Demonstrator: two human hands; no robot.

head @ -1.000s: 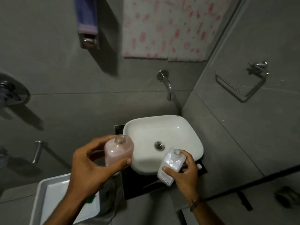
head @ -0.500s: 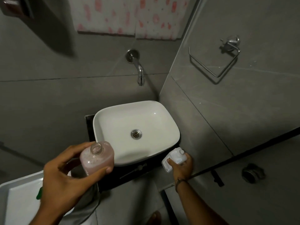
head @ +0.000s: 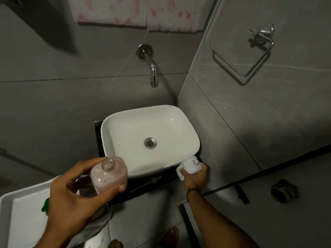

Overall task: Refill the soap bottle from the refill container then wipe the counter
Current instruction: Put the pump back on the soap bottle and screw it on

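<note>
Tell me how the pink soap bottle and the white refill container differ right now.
The soap bottle is clear with pink liquid; the refill container is opaque white. The bottle's neck is uncapped, the container is capped. The bottle is held up by the left hand; the container sits low at the sink's corner. Each is gripped by one hand.

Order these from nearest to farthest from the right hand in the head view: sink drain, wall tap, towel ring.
From the right hand:
1. Sink drain, up-left in the basin.
2. Wall tap, above the sink on the back wall.
3. Towel ring, high on the right wall.
</note>
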